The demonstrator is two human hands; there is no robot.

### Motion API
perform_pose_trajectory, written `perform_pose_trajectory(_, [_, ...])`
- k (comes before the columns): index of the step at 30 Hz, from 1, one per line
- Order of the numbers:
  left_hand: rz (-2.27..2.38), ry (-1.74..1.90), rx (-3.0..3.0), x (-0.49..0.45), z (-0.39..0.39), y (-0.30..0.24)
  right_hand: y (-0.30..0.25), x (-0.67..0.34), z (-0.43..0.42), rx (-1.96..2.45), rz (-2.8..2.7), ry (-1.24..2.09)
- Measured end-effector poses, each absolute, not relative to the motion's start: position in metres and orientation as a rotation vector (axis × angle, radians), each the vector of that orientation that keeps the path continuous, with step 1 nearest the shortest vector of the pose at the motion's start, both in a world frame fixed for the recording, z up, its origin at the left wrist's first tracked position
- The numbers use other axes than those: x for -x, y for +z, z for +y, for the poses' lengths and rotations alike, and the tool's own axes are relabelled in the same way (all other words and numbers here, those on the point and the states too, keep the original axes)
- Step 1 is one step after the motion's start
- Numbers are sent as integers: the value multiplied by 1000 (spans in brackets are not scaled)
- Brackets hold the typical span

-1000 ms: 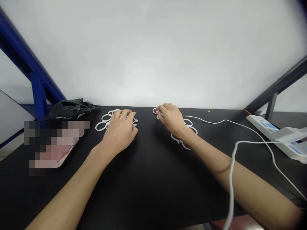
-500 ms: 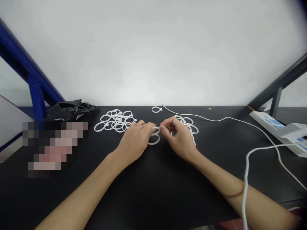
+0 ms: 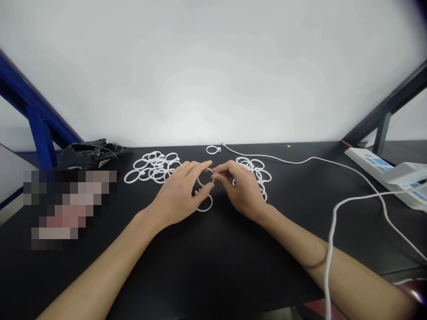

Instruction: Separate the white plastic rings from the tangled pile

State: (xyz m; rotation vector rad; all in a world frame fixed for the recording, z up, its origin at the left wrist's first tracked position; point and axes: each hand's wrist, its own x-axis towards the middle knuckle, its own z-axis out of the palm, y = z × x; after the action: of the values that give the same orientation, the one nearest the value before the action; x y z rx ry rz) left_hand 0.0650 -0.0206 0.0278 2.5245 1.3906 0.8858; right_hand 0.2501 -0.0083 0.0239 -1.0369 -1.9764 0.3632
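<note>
Between my hands a thin white plastic ring (image 3: 201,181) is held up off the table, pinched at its right edge by the thumb and fingertips of my right hand (image 3: 240,186). My left hand (image 3: 176,191) is open around the ring's left side, thumb and forefinger spread apart; whether its other fingers touch the ring is hidden. Under the left thumb another white ring (image 3: 211,205) lies on the black table (image 3: 207,258). To the left sits a pile of white rings (image 3: 133,176) with small tabs. A second pile of rings (image 3: 267,176) is partly behind my right hand.
A single ring (image 3: 211,150) lies near the wall beside the end of a white cable (image 3: 273,161). The cable runs right, past a white power strip (image 3: 370,162); another loop (image 3: 330,249) crosses over my right forearm. A black plastic bag (image 3: 88,153) and a blurred patch are at left.
My left thumb and forefinger have spread apart from their closed grip at the ring. The right hand still pinches its edge. The view has shifted slightly.
</note>
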Motion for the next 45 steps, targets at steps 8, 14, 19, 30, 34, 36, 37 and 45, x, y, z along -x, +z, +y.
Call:
perform_pose_trajectory(8, [1336,803,-2586,-64,-22,26,26,-250,-11,1025,-1960,425])
perform_pose_trajectory(14, [1292,714,-2593,-67,-25,33,31,-250,-12,1001,-1971,454])
perform_pose_trajectory(19, [1304,717,-2580,-69,-27,33,33,-249,-12,997,-1969,477])
perform_pose_trajectory(30, [2283,827,-2160,-14,7,39,24,-245,-16,1070,-2274,262])
perform_pose_trajectory(34, [2401,573,-2068,17,17,31,24,-242,-19,1130,-2452,196])
perform_pose_trajectory(36, [2389,501,-2059,23,19,26,23,-242,-19,1163,-2489,177])
perform_pose_trajectory(37, [2399,493,-2044,24,20,25,23,-242,-18,1173,-2499,165])
perform_pose_trajectory(45, [2376,893,-2053,9,15,38,21,-245,-14,1237,-2473,175])
